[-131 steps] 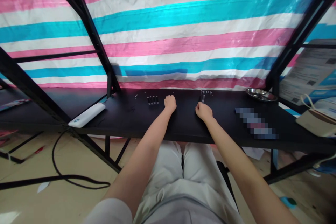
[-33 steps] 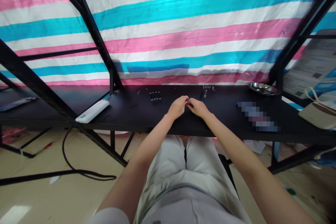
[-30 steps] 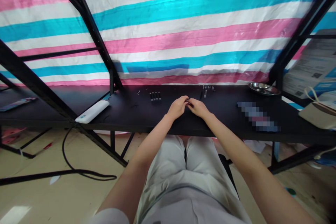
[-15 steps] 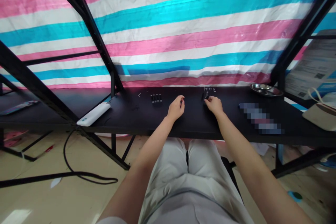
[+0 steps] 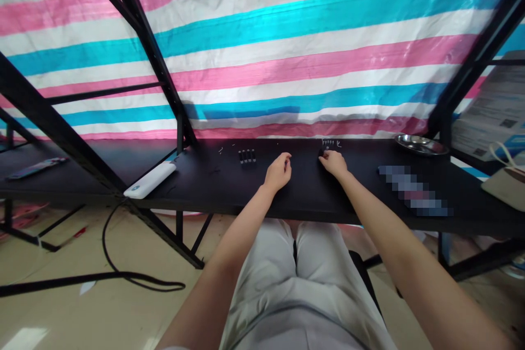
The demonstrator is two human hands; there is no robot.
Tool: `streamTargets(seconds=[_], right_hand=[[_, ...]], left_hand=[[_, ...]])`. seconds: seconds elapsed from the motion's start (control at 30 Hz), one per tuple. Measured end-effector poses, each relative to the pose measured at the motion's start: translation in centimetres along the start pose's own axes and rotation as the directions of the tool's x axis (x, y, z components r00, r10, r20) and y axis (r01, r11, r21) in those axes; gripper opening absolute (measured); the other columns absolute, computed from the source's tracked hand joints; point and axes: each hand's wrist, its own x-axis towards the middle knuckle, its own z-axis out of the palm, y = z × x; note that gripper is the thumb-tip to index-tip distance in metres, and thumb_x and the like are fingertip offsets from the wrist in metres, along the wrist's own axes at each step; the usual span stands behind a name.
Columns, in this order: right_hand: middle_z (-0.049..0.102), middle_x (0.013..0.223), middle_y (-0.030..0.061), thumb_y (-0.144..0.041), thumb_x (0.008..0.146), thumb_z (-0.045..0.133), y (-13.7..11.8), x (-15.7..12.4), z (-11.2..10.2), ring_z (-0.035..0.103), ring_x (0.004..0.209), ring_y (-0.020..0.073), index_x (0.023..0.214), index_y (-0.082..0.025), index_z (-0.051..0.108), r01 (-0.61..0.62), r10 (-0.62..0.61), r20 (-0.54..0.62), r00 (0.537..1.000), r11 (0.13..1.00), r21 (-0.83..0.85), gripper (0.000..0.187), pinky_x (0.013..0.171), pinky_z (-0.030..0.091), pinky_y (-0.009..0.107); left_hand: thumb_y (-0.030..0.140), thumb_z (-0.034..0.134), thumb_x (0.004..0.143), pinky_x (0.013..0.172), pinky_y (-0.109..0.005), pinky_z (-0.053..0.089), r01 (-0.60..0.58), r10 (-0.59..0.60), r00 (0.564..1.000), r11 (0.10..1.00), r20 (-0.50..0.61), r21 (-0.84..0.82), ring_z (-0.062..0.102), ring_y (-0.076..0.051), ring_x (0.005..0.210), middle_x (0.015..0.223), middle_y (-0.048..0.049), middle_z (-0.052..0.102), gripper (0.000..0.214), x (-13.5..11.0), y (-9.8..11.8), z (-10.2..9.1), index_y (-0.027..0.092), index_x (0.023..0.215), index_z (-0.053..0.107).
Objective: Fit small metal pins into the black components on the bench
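R hand [image 5: 334, 163] at small parts [image 5: 330, 143], L hand [image 5: 279, 170] curled (black table [image 5: 213, 186])

Four small black cylinders [image 5: 246, 156] stand in one row. There is one white oblong power bank [image 5: 150, 180] and one round steel dish [image 5: 420, 145].

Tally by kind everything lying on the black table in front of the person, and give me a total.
Small black cylinders: 4
White power bank: 1
Metal dish: 1
Blurred-out item: 1
Tiny pins by the right hand: too small to count
Total: 7, pins aside
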Motion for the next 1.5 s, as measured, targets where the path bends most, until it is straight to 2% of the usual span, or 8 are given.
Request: streamTargets(seconds=[0.6, 0.77, 0.83, 1.1, 1.37, 1.5], right_hand=[[0.066, 0.095, 0.0137, -0.033, 0.081, 0.055, -0.5, 0.9, -0.4, 0.063, 0.09, 0.0242, 0.092, -0.016, 0.066, -0.016, 0.024, 0.106, 0.994, 0.997, -0.079, 0.023, 0.075, 0.047, 0.032], [0.066, 0.098, 0.0154, -0.021, 0.08, 0.053, 0.1, 0.9, -0.6, 0.063, 0.093, 0.024, 0.096, -0.013, 0.066, -0.038, 0.048, 0.128, 0.991, 0.996, -0.076, 0.022, 0.075, 0.046, 0.029], [0.067, 0.098, 0.0159, -0.018, 0.079, 0.053, 0.4, 0.8, -0.7, 0.062, 0.094, 0.0238, 0.095, -0.012, 0.067, -0.057, 0.065, 0.12, 0.991, 0.996, -0.069, 0.022, 0.075, 0.046, 0.028], [0.068, 0.093, 0.0152, -0.028, 0.078, 0.058, 1.0, 0.1, -0.5, 0.063, 0.09, 0.0234, 0.09, -0.014, 0.07, -0.113, 0.112, 0.012, 0.994, 0.994, 0.012, 0.022, 0.075, 0.045, 0.028], [0.068, 0.094, 0.0159, -0.028, 0.077, 0.059, 0.9, -0.4, -0.7, 0.063, 0.092, 0.0248, 0.09, -0.013, 0.069, -0.145, 0.146, 0.03, 0.989, 0.989, -0.01, 0.022, 0.075, 0.045, 0.03], [0.066, 0.094, 0.0175, -0.03, 0.078, 0.058, 0.6, -1.5, -1.0, 0.063, 0.091, 0.0257, 0.093, -0.012, 0.067, -0.129, 0.13, 0.014, 0.991, 0.99, -0.053, 0.025, 0.075, 0.046, 0.031]], left_hand=[[0.008, 0.043, 0.077, 0.073, -0.024, 0.047, 0.006, -0.005, 1.0, 1.0, 0.013, -0.022, 0.057, -0.012, 0.074, 0.087, -0.003, 0.059, 0.031, 0.0, -0.2, 0.0, 0.018, 0.106, 0.048], [0.008, 0.043, 0.077, 0.074, -0.024, 0.047, 0.002, -0.002, 1.0, 1.0, 0.016, -0.028, 0.057, -0.012, 0.075, 0.087, -0.0029, 0.059, 0.031, 0.0, 0.0, -0.1, 0.019, 0.106, 0.047], [0.007, 0.042, 0.077, 0.074, -0.025, 0.047, 0.0, 0.0, 1.0, 1.0, 0.02, -0.027, 0.057, -0.012, 0.075, 0.086, -0.0028, 0.059, 0.031, 0.0, 0.0, 0.0, 0.019, 0.106, 0.048], [0.007, 0.043, 0.077, 0.074, -0.025, 0.047, 0.004, -0.003, 1.0, 1.0, 0.019, -0.025, 0.057, -0.012, 0.075, 0.086, -0.0023, 0.059, 0.031, 0.0, -0.1, 0.2, 0.019, 0.105, 0.048], [0.007, 0.043, 0.077, 0.073, -0.026, 0.047, 0.009, -0.008, 1.0, 1.0, 0.02, -0.011, 0.057, -0.013, 0.075, 0.085, -0.0025, 0.06, 0.029, 0.0, 0.2, 0.0, 0.019, 0.103, 0.049], [0.008, 0.043, 0.078, 0.075, -0.029, 0.046, -0.047, 0.047, 0.999, 0.997, -0.003, 0.056, 0.057, -0.015, 0.077, 0.086, -0.0045, 0.06, 0.027, 0.2, 0.6, -0.1, 0.017, 0.102, 0.05]])
